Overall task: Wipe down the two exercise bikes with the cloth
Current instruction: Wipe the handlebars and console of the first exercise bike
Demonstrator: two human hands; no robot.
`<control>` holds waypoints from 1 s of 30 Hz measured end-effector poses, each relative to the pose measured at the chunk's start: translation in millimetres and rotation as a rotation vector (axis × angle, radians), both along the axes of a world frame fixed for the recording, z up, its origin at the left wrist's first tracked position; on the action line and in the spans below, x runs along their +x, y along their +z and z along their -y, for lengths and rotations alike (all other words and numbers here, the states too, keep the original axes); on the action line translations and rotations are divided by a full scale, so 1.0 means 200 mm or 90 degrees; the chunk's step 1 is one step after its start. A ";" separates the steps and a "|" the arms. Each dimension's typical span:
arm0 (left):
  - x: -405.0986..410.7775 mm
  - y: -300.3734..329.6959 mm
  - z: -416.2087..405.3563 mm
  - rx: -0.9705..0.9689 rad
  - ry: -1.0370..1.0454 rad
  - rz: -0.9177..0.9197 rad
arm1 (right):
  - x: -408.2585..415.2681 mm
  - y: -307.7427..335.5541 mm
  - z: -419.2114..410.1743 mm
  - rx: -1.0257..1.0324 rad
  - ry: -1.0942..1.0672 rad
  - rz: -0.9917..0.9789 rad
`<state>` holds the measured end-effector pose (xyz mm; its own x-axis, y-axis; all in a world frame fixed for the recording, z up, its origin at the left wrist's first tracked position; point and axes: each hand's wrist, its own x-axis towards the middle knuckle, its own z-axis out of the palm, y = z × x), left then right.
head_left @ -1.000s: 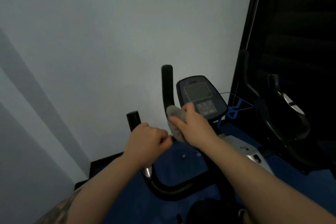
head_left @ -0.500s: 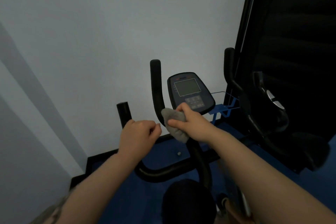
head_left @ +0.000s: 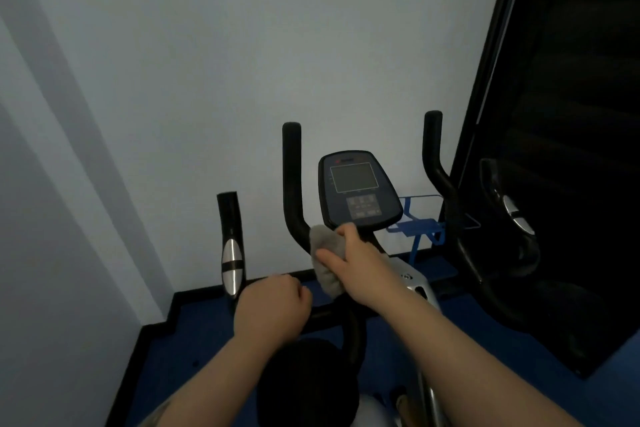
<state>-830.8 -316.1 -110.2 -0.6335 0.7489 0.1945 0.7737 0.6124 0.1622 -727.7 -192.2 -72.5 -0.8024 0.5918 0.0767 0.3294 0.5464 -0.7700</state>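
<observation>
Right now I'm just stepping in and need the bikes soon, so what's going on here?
A person is wiping an exercise bike. The right hand holds a grey cloth against the inner left handlebar upright, just below the console. The left hand grips the lower bar beside the silver-and-black grip. A second bike's handlebars stand to the right, with no hand on them.

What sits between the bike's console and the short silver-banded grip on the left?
In the head view, an upright black handlebar post stands between the console and the silver-banded grip.
</observation>
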 end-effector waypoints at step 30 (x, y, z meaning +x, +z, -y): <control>-0.02 0.00 -0.01 0.022 -0.016 -0.054 | 0.21 -0.19 0.18 0.131 -0.096 -0.127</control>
<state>-835.6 -315.0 -110.8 -0.5948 0.7565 0.2719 0.8007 0.5877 0.1162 -685.8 -228.8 -110.7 -0.6636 0.6591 0.3539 0.2731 0.6538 -0.7056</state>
